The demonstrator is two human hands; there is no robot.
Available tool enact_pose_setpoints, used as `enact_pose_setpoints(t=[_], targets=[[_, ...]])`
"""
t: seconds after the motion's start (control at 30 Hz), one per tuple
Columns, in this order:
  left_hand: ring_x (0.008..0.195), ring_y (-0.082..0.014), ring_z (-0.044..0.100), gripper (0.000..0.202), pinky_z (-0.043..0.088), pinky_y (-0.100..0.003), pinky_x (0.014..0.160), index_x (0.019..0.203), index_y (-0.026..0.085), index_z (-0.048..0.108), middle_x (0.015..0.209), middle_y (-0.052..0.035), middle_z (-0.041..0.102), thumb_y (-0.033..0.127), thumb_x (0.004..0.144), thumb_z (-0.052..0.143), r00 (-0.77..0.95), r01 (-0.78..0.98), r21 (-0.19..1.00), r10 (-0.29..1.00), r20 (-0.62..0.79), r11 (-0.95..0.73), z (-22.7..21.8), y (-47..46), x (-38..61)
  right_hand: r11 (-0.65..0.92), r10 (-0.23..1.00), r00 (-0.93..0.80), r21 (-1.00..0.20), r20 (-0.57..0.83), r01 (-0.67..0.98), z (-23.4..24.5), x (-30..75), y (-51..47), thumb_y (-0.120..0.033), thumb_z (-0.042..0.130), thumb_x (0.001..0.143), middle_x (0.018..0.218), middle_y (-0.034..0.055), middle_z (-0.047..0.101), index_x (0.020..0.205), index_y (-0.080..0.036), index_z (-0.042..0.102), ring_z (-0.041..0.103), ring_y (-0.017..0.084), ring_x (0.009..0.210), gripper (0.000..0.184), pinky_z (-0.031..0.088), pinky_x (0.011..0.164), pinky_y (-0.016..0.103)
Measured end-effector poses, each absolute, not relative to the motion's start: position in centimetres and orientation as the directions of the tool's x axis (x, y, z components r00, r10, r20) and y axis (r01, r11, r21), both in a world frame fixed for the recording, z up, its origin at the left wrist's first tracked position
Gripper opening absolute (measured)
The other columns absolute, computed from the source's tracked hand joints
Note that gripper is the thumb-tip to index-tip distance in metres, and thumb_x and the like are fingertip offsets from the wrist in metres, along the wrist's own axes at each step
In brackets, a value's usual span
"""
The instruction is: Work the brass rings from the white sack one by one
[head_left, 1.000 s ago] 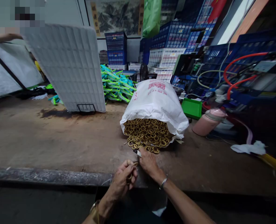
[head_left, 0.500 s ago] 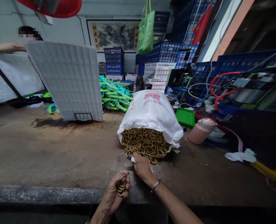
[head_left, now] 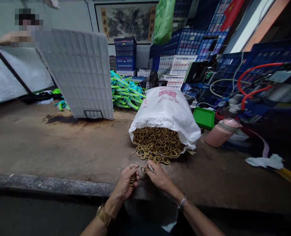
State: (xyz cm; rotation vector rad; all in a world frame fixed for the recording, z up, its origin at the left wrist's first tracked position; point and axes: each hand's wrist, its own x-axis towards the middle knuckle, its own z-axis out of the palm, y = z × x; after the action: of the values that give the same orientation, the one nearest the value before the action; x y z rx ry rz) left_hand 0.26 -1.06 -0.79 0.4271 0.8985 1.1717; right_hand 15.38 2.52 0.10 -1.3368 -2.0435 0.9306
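Observation:
My left hand (head_left: 126, 180) is curled around several brass-coloured rings (head_left: 132, 181), which show between its fingers. Close beside it on the right, my right hand (head_left: 159, 176) pinches a single brass-coloured ring (head_left: 143, 169) at its fingertips. A slim, pale tool (head_left: 149, 167) also shows in that hand's grip, but its kind is unclear. Just beyond both hands, a white woven sack (head_left: 164, 109) lies on its side with its mouth towards me. Many more rings (head_left: 157, 141) fill the mouth and spill onto the worktable (head_left: 86, 147).
A padded light-grey panel (head_left: 81, 75) stands upright at left, with green and turquoise pieces (head_left: 127, 91) behind it. Right of the sack are a green tray (head_left: 203, 118), a pink bottle (head_left: 221, 132) and a machine with orange hoses (head_left: 258, 72). Another person (head_left: 25, 29) is at far left.
My right hand has drawn back from the spilled rings towards my left hand, with a ring now at its fingertips. My left hand still holds its rings. The camera view has shifted.

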Motion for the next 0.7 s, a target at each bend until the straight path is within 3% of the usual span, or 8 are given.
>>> enact_pose_setpoints(t=[0.13, 0.27, 0.5, 0.63, 0.7], targets=[[0.04, -0.0045, 0.04, 0.033, 0.028, -0.013, 0.033, 0.083, 0.015, 0.053, 0.053, 0.0069, 0.046, 0.044, 0.068, 0.061, 0.041, -0.367, 0.881, 0.951, -0.305, 0.298, -0.9, -1.4, 0.9, 0.299, 0.912, -0.406, -0.767, 0.054, 0.568, 0.1, 15.0, 2.2, -0.027, 0.04, 0.078, 0.057, -0.0064, 0.037, 0.063, -0.019, 0.04, 0.034, 0.009, 0.056, 0.017, 0.024, 0.053, 0.021], [0.035, -0.0042, 0.034, 0.032, 0.025, -0.014, 0.033, 0.068, 0.017, 0.049, 0.045, 0.0087, 0.041, 0.048, 0.068, 0.058, -0.011, -0.168, 0.944, 0.958, -0.288, 0.282, -1.1, -1.6, 1.2, 0.259, 0.919, -0.392, -0.816, 0.043, 0.517, -0.1, 14.5, 2.1, -0.026, 0.041, 0.078, 0.059, -0.0059, 0.038, 0.064, -0.018, 0.042, 0.036, 0.009, 0.057, 0.016, 0.026, 0.053, 0.02], [0.037, -0.0045, 0.034, 0.028, 0.027, -0.016, 0.037, 0.065, 0.017, 0.051, 0.047, 0.007, 0.044, 0.044, 0.071, 0.056, -0.122, -0.117, 0.975, 0.971, -0.204, 0.19, -1.2, -1.5, 1.4, 0.028, 0.949, -0.302, -0.927, -0.094, 0.375, -0.7, 13.9, 1.8, -0.037, 0.039, 0.08, 0.055, -0.0052, 0.045, 0.065, -0.018, 0.045, 0.041, 0.009, 0.054, 0.024, 0.031, 0.051, 0.02], [0.036, -0.0043, 0.032, 0.026, 0.025, -0.016, 0.037, 0.064, 0.017, 0.052, 0.046, 0.0066, 0.045, 0.042, 0.072, 0.055, -0.086, -0.094, 0.976, 0.975, -0.203, 0.195, -0.9, -1.7, 1.5, -0.262, 0.902, -0.294, -0.942, -0.317, 0.211, -1.3, 13.7, 1.6, -0.048, 0.034, 0.08, 0.048, -0.0082, 0.043, 0.071, -0.02, 0.044, 0.027, 0.005, 0.035, 0.031, 0.021, 0.037, 0.019], [0.035, -0.0042, 0.031, 0.026, 0.024, -0.016, 0.036, 0.064, 0.017, 0.052, 0.045, 0.0071, 0.044, 0.042, 0.072, 0.054, -0.048, -0.086, 0.973, 0.975, -0.219, 0.214, -0.8, -1.8, 1.5, -0.328, 0.888, -0.282, -0.93, -0.363, 0.164, -1.5, 13.6, 1.7, -0.048, 0.035, 0.078, 0.048, -0.0093, 0.041, 0.069, -0.02, 0.042, 0.021, 0.004, 0.032, 0.03, 0.017, 0.034, 0.019]])
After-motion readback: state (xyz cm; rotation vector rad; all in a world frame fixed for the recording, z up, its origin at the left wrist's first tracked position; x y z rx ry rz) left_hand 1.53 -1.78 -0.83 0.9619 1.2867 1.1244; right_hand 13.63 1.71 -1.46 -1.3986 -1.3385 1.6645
